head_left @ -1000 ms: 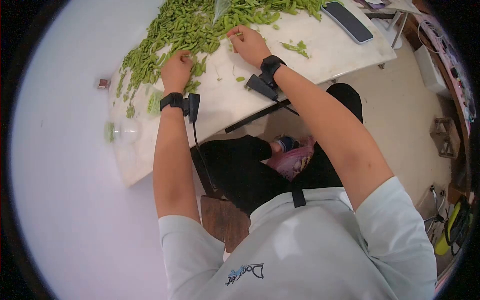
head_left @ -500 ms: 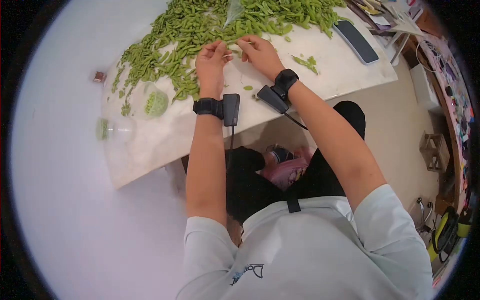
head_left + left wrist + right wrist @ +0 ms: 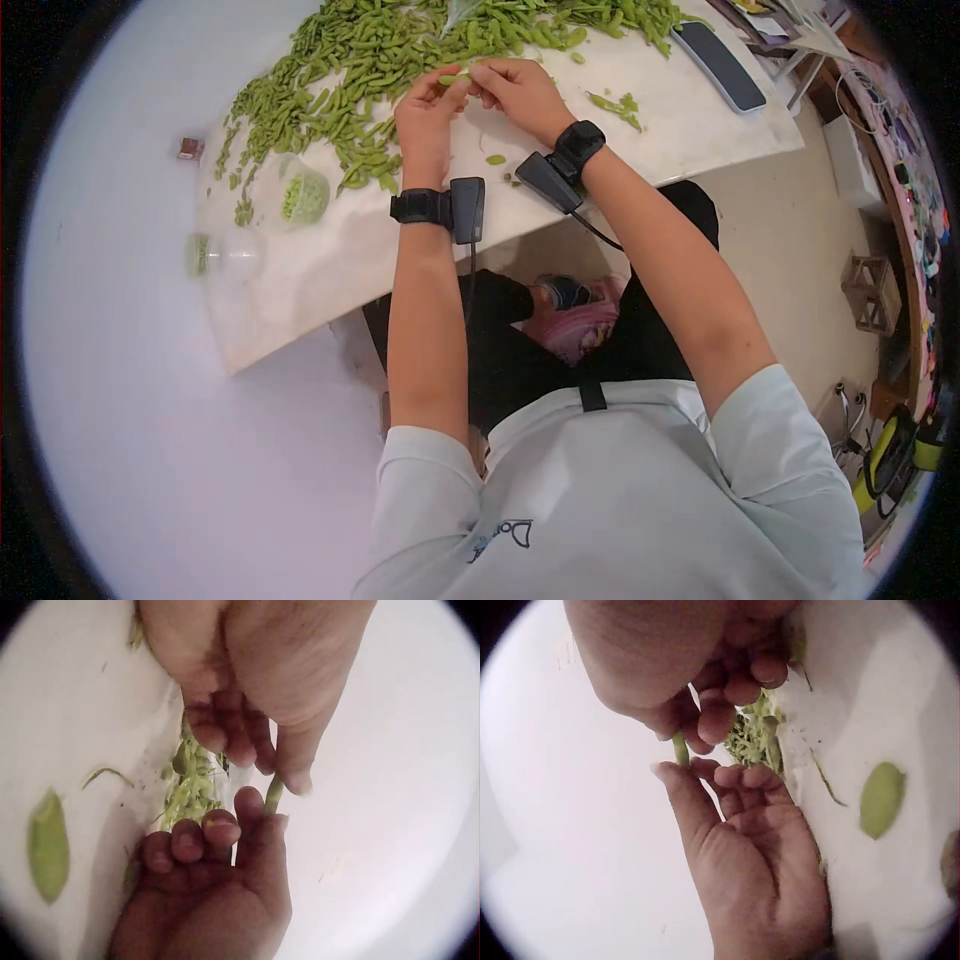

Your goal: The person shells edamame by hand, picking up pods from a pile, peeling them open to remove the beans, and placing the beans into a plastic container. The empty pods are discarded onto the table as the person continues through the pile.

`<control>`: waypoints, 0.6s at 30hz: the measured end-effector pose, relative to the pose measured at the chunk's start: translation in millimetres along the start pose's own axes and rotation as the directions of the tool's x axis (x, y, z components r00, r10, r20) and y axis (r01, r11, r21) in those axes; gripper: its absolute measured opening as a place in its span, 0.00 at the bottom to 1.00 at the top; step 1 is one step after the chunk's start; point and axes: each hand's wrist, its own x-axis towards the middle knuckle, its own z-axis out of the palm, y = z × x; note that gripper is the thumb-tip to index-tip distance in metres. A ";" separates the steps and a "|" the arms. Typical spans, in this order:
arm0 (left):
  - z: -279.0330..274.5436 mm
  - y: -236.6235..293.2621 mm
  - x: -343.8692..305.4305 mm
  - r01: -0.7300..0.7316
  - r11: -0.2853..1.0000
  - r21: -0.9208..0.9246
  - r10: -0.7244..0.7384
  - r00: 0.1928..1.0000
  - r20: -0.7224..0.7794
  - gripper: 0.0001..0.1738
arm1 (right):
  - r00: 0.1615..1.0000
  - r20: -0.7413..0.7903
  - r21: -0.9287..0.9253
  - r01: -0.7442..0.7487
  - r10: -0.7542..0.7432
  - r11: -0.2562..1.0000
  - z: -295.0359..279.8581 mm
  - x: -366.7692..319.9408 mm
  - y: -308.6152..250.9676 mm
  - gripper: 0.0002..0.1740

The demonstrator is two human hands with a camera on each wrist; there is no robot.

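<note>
Both hands meet at the near edge of a heap of edamame pods (image 3: 390, 50). They grip the two ends of one edamame pod (image 3: 455, 80), thumbs and fingertips close together. My left hand (image 3: 426, 118) pinches one end; in the left wrist view this pod (image 3: 274, 795) bridges the two thumbs. At its other end, the fingertips of my right hand (image 3: 525, 95) pinch it. In the right wrist view the pod (image 3: 681, 748) stands almost upright. Fingers cover much of it. A loose flat pod (image 3: 495, 160) lies closer to the body.
A clear cup of green beans (image 3: 303, 198) stands left of the hands, and another clear container (image 3: 215, 255) lies on its side beyond it. A phone (image 3: 718, 65) and a small sprig (image 3: 615, 108) lie to the right on the white table (image 3: 290, 300).
My left hand has left the heap and moved right to meet the right hand. A pod is now held between both hands.
</note>
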 end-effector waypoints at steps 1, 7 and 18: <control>0.8 1.5 0.3 0.004 1.000 0.008 -0.004 1.000 0.009 0.14 | 1.000 -0.003 0.000 0.008 -0.008 1.000 -0.1 0.1 1.6 0.20; -4.4 -5.7 -0.9 0.014 1.000 0.001 -0.015 0.998 0.053 0.12 | 0.996 0.018 0.120 -0.084 0.083 0.989 1.0 -6.8 -7.2 0.21; -1.4 -8.8 0.8 -0.020 1.000 0.012 0.019 0.997 0.079 0.08 | 0.999 0.031 -0.113 0.013 -0.009 0.994 -0.7 -3.1 -0.8 0.21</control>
